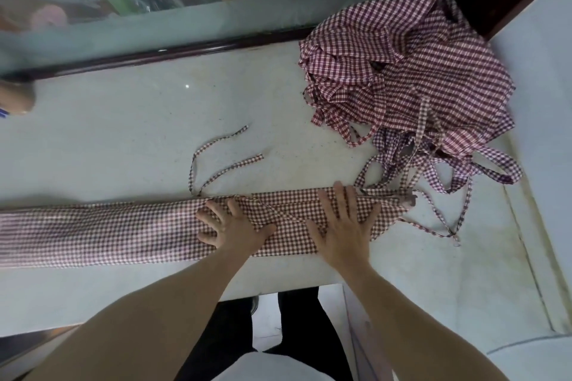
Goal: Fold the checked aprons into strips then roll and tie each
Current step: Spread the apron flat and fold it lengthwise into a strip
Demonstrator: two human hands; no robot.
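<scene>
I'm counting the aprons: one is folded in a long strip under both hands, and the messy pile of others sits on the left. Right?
Not quite: the head view shows the pile on the right. Both the left hand and right hand do press the folded strip.

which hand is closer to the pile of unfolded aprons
Right. The right hand presses the folded apron just below the pile of aprons; the left hand lies further left.
</scene>
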